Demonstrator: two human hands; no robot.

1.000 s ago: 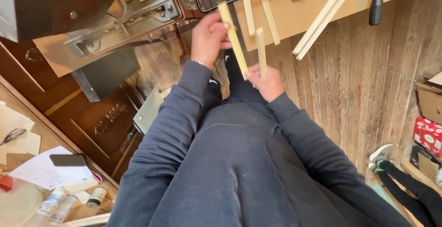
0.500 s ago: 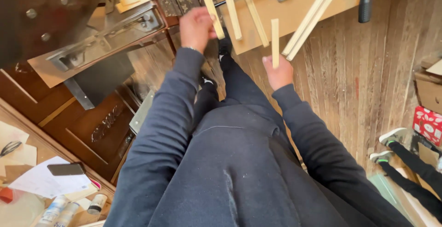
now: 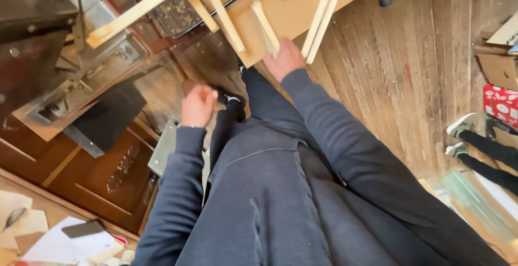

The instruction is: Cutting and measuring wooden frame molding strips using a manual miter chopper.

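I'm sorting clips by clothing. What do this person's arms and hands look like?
Both arms are covered by long dark navy sweatshirt sleeves with ribbed cuffs at the wrists. The left hand and right hand are bare: no gloves, and no watch or rings visible in this blurred view.

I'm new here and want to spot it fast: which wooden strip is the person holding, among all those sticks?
Find the tan board jutting over the plank floor at the top of the view. At its lower edge the right hand grips one short pale wooden strip. Unlike the pair of long strips lying loose to its right, it is shorter and is the only one in a hand.
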